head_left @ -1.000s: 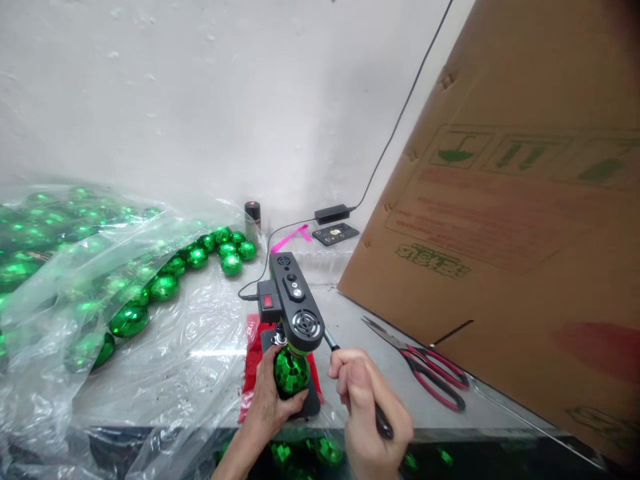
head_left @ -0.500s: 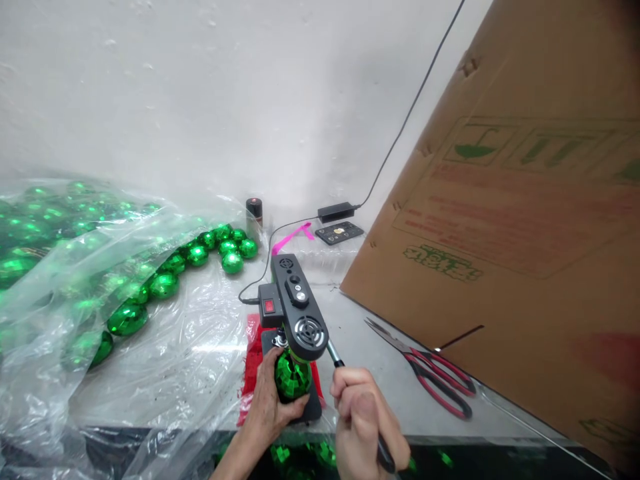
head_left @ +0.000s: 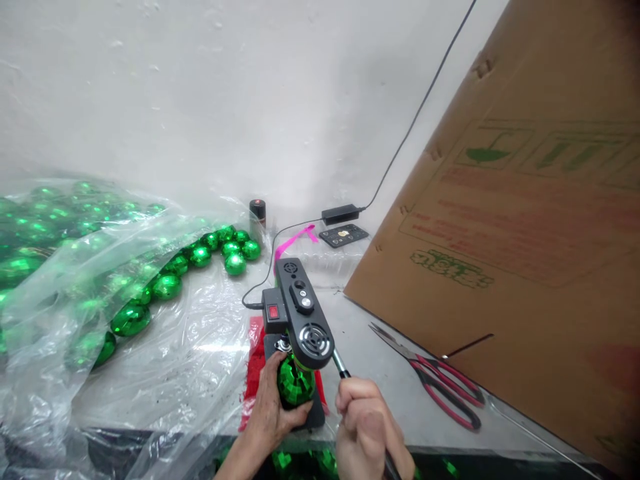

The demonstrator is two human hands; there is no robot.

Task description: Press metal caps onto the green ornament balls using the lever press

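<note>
By the desk's [head_left: 365, 357] front edge, the ball [head_left: 296, 383] is green with little squares, and the black machine [head_left: 313, 317] has a red switch [head_left: 273, 311].

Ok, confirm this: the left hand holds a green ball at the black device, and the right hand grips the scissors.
One slip: the head view shows the right hand gripping a lever, not the scissors. The left hand does hold a green ball at the black device.

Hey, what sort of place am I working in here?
Probably a small workshop or packing area: many shiny green balls lie on and under clear plastic, a black machine with a lever is in use, and there's a large printed cardboard box.
</note>
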